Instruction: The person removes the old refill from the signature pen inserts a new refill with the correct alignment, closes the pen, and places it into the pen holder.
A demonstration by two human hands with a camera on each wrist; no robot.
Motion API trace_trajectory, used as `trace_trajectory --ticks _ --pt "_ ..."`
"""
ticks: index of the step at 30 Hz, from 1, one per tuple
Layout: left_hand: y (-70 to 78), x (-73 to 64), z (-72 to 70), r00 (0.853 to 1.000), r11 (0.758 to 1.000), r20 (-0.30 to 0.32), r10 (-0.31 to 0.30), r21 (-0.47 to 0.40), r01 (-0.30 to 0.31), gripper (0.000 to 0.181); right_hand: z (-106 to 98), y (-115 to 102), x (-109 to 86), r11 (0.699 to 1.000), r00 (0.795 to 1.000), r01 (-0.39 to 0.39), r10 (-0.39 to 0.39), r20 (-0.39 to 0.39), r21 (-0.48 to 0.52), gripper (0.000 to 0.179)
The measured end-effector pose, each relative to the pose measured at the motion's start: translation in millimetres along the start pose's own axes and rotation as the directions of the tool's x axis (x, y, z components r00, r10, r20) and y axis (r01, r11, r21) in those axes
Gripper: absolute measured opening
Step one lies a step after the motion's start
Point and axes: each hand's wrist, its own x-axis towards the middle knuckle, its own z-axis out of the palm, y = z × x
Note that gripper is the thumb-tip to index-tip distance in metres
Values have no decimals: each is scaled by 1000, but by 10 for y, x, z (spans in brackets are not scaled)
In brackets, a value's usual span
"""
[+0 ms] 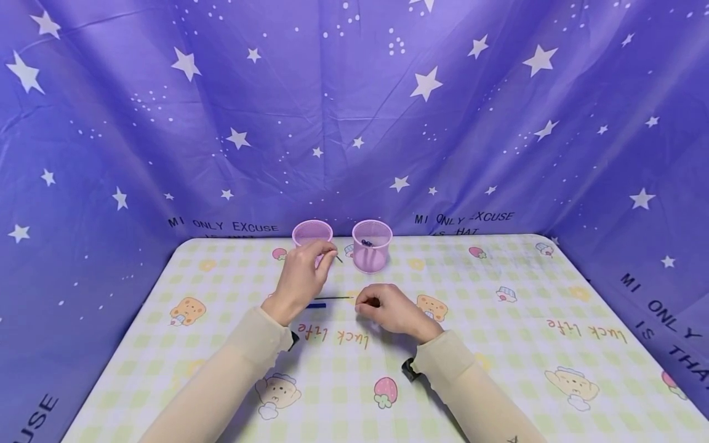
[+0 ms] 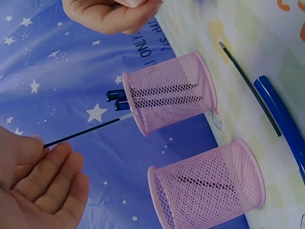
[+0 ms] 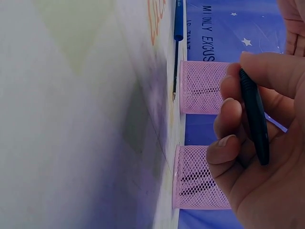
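My left hand [image 1: 301,274] pinches one end of a thin dark pen refill [image 2: 86,133] with a pale end, held near the pink mesh cups. My right hand [image 1: 396,311], low over the table, holds a short, dark, tapered pen piece [image 3: 255,117] between thumb and curled fingers; in the head view the fingers hide it. On the cloth between the hands lie another refill [image 2: 250,88] with a metal tip and a blue pen barrel [image 2: 283,119], side by side.
Two pink mesh cups stand near the table's back edge. The right cup [image 1: 372,261] holds two dark pens [image 2: 114,95]; a thin dark stick [image 2: 205,182] shows inside the left cup [image 1: 312,223]. A starry purple curtain [image 1: 332,111] hangs behind the checked tablecloth [image 1: 498,363].
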Motion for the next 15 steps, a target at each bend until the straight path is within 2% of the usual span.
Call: trace_trajectory --ticks 15 --pt "44 -120 29 999 997 -26 -41 -59 40 4 7 17 10 1000 1000 10 -10 0 -9 9"
